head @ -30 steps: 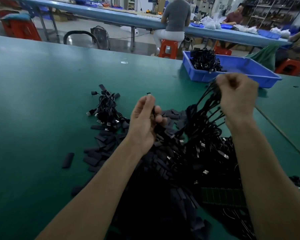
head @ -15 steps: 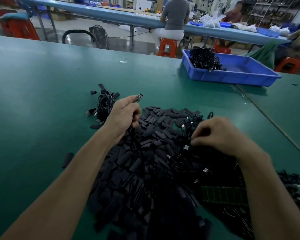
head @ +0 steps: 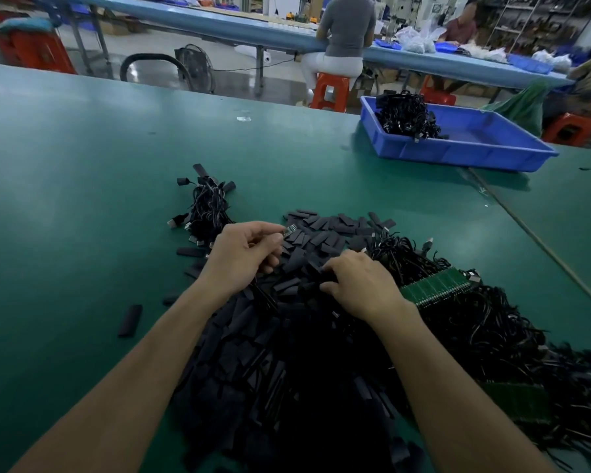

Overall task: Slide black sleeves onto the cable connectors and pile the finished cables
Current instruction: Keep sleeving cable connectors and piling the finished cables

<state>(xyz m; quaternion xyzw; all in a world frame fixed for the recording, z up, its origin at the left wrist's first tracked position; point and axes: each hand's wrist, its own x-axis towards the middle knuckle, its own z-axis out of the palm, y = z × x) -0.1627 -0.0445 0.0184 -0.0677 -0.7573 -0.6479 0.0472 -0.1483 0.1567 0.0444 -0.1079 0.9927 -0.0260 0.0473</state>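
Shifted left, right hand (head: 362, 285) pinches a light, limp black tubular sleeve (head: 306, 286) mid-length; left hand (head: 243, 259) grips a stiff bare metal cable connector (head: 290, 231) behind its tip.

Blue tray (head: 458, 153) is set on green bench (head: 82, 199). Behind tray, L side: orange stool (head: 330, 88), occupied by seated person (head: 347, 25). Floor fan (head: 197, 68) is seen further L of tray.
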